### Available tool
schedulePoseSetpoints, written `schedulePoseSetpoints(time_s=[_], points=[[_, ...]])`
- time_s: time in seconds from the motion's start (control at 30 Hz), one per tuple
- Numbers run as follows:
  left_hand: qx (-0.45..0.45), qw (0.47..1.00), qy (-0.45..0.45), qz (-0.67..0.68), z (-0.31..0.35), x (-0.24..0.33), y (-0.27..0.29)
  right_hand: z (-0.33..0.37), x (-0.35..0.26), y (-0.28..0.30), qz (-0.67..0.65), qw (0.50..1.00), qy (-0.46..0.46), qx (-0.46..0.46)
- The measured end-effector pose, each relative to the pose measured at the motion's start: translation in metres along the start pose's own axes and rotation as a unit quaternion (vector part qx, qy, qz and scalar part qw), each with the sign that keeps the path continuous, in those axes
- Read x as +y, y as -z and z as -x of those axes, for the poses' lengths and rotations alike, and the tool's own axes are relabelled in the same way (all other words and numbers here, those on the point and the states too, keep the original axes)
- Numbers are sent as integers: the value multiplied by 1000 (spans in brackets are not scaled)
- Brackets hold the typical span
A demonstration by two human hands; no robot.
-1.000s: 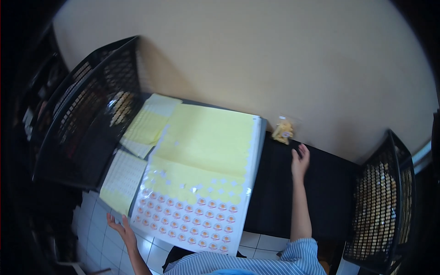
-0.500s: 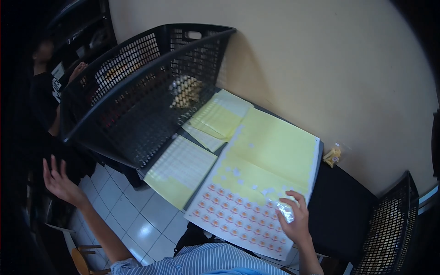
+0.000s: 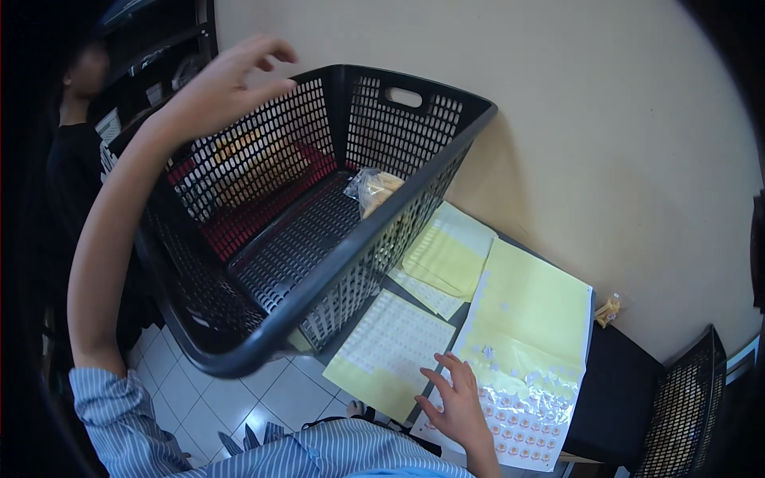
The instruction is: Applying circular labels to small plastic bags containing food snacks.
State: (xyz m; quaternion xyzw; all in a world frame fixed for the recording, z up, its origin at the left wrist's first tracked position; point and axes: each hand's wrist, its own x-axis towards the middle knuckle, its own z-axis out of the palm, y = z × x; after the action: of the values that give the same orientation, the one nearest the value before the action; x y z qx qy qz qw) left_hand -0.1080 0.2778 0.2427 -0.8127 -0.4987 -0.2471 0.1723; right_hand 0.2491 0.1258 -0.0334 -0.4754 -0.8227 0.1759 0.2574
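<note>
My left hand [image 3: 247, 80] is raised above the far left side of a large black plastic crate [image 3: 402, 187], fingers apart and a little bent, with nothing in it. Inside the crate, near its right wall, rests a clear bag of yellowish sticks [image 3: 376, 191]. My right hand [image 3: 460, 402] is spread over the left edge of a sticker sheet [image 3: 530, 295], holding nothing visible. Rows of round red-and-orange stickers [image 3: 522, 436] cover the sheet's near part, and its far part is bare yellow backing. A shiny clear film or glare [image 3: 550, 386] lies across the middle.
Yellow-and-white sheets [image 3: 390, 350] lie between crate and sticker sheet. A small yellow packet [image 3: 608, 311] sits by the wall. Another black crate [image 3: 692, 406] stands at far right. Yellow goods [image 3: 255, 163] show through the big crate's far wall. A person in black [image 3: 76, 159] is at left.
My left hand has swung up and over the crate. My right hand has moved left, and the clear plastic piece it held is no longer in it. The view has shifted left.
</note>
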Motion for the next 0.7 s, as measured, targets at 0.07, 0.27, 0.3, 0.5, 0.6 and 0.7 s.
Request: schedulePoseSetpoints(time_s=[0.07,0.27,0.3,0.5,0.6,0.7], points=[[-73,996,-35,-44,-31,-13,-21,-5,-4,-4,-18,1000,-22,13],[-330,941,41,55,-94,-36,-96,-12,-8,1,-28,997,-72,24],[-373,924,48,74,-93,-39,-113,-14,-9,4,-24,996,-77,31],[-528,796,253,153,-53,-55,-233,-25,-19,20,-55,989,-121,62],[-541,791,279,57,-30,-63,-285,-29,-24,25,-54,988,-125,78],[-475,818,299,131,-4,-60,-329,-34,-26,29,-70,983,-152,80]])
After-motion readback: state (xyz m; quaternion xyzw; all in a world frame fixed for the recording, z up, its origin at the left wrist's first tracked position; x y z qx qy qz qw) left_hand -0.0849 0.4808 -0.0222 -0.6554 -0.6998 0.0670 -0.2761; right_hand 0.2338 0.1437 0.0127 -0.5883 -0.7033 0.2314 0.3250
